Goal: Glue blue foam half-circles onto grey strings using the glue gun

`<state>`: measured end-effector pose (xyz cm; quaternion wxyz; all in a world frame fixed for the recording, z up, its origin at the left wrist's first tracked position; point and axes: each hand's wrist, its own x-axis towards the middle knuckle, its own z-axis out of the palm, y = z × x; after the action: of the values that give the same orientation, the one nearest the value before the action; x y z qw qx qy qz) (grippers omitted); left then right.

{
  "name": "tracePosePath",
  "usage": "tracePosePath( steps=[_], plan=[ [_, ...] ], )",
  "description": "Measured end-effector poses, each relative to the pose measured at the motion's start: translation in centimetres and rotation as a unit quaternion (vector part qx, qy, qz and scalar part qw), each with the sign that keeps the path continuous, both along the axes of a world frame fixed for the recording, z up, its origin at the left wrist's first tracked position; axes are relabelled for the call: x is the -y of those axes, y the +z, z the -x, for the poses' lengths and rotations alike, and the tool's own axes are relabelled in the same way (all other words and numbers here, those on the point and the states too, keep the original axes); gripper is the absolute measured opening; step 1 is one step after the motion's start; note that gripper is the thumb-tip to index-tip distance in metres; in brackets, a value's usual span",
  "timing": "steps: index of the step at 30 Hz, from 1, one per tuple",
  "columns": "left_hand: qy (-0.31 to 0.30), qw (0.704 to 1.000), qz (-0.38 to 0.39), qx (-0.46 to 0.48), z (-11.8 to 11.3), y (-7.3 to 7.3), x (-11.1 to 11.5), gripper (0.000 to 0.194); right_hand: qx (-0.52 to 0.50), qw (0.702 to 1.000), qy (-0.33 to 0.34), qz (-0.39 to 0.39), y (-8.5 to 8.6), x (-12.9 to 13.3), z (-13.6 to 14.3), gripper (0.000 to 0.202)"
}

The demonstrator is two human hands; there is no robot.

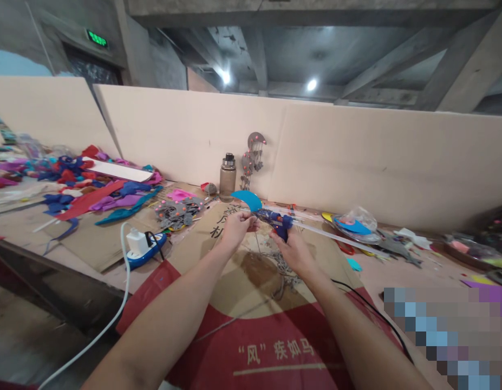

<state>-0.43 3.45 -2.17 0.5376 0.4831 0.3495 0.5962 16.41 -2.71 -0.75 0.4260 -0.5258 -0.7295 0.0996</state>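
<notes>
Counter (371,275) cluttered under 2 ceiling lights (311,84); left hand (237,228) pinched near blue crescent (248,200), right hand (297,252) gripping glue gun (280,223).

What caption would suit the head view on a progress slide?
Above printed cardboard, the left hand holds a blue crescent near the blue glue gun in the right hand.

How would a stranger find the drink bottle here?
Look for the long pale board standing along the back of the worktable. Near the middle, in front of it, the bottle stands just left of a grey crescent ornament with pink dots. It's upright, brownish and black-capped, much taller than the small red-and-grey piece beside it.
</notes>
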Motion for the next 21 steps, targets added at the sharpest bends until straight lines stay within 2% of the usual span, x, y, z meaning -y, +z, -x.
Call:
tracePosePath(
  steps=[5,11,21],
  plan=[
    [0.004,1.0,-0.017,-0.021,-0.01,-0.15,-0.12,0.017,0.0,1.0,-0.007,0.025,0.24,0.26,0.14,0.03],
    [0.023,0.999,-0.018,-0.039,0.06,0.27,0.21,0.013,0.006,1.0,-0.008,0.019,0.35,0.22,0.11,0.03],
    [0.032,0.999,-0.024,-0.027,0.19,0.18,0.07,0.013,0.004,1.0,0.001,0.007,0.11,0.09,-0.03,0.027]
  ],
)
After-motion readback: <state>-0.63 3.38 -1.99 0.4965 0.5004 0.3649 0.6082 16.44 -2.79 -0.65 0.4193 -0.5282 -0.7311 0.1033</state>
